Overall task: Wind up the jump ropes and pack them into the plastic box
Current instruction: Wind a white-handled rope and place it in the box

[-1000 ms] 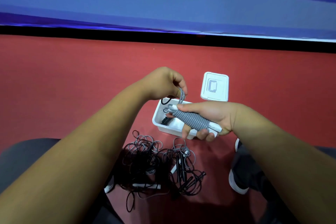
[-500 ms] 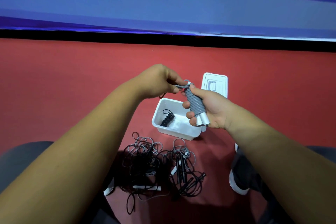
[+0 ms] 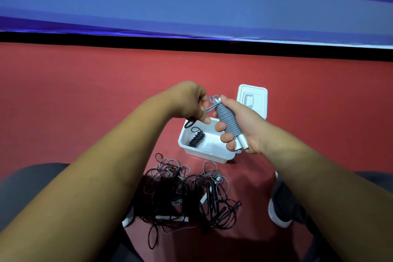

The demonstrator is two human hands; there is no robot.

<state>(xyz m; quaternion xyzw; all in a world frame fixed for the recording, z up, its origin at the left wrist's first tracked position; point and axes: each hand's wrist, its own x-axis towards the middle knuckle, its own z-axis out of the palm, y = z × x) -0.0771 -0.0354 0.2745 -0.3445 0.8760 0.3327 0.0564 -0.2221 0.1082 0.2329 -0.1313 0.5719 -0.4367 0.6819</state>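
Observation:
My right hand [image 3: 240, 125] grips a grey jump rope [image 3: 228, 120] coiled tightly round its white handles, held nearly upright above the white plastic box [image 3: 204, 151]. My left hand [image 3: 191, 102] pinches the rope's loose grey end at the top of the bundle. Inside the box lies a wound black jump rope [image 3: 196, 139]. A tangled pile of black and grey jump ropes [image 3: 185, 193] with white handles lies on the red floor in front of the box.
The white box lid [image 3: 253, 100] lies on the floor just behind the box, partly hidden by my right hand. My knees and shoes [image 3: 278, 212] flank the rope pile. A blue banner wall stands beyond the red floor.
The grey bundle has turned from lying across the box to nearly upright and risen a little. My left hand still holds the loose end, now at the bundle's top.

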